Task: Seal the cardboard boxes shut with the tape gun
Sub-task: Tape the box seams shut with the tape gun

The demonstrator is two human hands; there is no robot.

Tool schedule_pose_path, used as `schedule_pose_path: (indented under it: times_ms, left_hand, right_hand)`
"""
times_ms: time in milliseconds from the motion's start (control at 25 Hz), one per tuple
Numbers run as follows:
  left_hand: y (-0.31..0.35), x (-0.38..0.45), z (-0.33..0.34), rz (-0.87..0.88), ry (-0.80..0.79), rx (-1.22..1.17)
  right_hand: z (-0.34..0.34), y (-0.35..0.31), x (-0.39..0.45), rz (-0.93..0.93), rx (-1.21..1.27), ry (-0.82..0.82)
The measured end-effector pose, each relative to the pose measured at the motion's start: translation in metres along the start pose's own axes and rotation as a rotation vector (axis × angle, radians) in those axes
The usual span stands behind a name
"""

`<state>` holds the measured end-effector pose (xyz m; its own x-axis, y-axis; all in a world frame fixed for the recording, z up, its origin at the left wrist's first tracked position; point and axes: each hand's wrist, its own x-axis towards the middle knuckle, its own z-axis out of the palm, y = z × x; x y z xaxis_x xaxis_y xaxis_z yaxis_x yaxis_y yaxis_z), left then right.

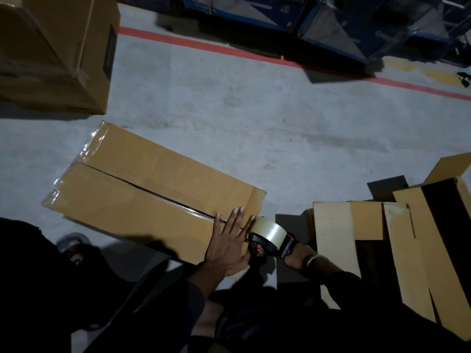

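Observation:
A long brown cardboard box (pixel 142 184) lies on the concrete floor with its two top flaps closed and a dark seam running down the middle. Clear tape shines along its far left end. My left hand (pixel 229 240) presses flat on the near end of the box, fingers straight and spread over the seam. My right hand (pixel 295 256) grips the handle of the tape gun (pixel 267 238), a red and black dispenser with a clear tape roll. The roll sits at the box's near right corner, right beside my left fingertips.
An open cardboard box (pixel 397 240) with raised flaps stands close at the right. A large sealed carton (pixel 58 52) stands at the back left. A red floor line (pixel 254 53) runs before blue cartons (pixel 339 24) at the back. My foot (pixel 71 245) is at the left.

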<state>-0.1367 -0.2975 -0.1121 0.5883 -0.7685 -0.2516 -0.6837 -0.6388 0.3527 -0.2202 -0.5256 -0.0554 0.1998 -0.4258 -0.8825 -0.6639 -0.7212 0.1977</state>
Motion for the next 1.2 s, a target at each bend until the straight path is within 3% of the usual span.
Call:
schedule_pose_path:
  times_ms: [160, 400, 480, 560, 720, 960, 1200]
  left_hand:
    - [0.003, -0.001, -0.002, 0.006, 0.009, 0.030]
    - [0.006, -0.001, -0.001, -0.007, 0.000, 0.039]
    - [0.006, -0.001, -0.001, -0.009, 0.011, 0.053]
    - [0.006, -0.001, 0.000, -0.017, 0.005, 0.053]
    - [0.008, 0.000, -0.001, -0.015, 0.001, 0.078]
    - [0.004, 0.002, 0.005, 0.011, 0.028, 0.056]
    - [0.006, 0.003, 0.010, 0.002, 0.023, 0.036]
  right_hand:
    - [0.030, 0.025, 0.045, -0.003, 0.013, -0.113]
    - [0.005, 0.001, -0.010, -0.028, 0.034, 0.027]
    - [0.004, 0.001, -0.004, -0.021, -0.005, -0.029]
    - [0.010, 0.001, 0.005, -0.059, -0.106, -0.188]
    - [0.010, -0.007, -0.017, -0.036, 0.041, -0.242]
    - [0.014, 0.000, -0.029, 0.013, 0.192, -0.050]
    - [0.007, -0.006, -0.055, -0.039, 0.185, -0.061]
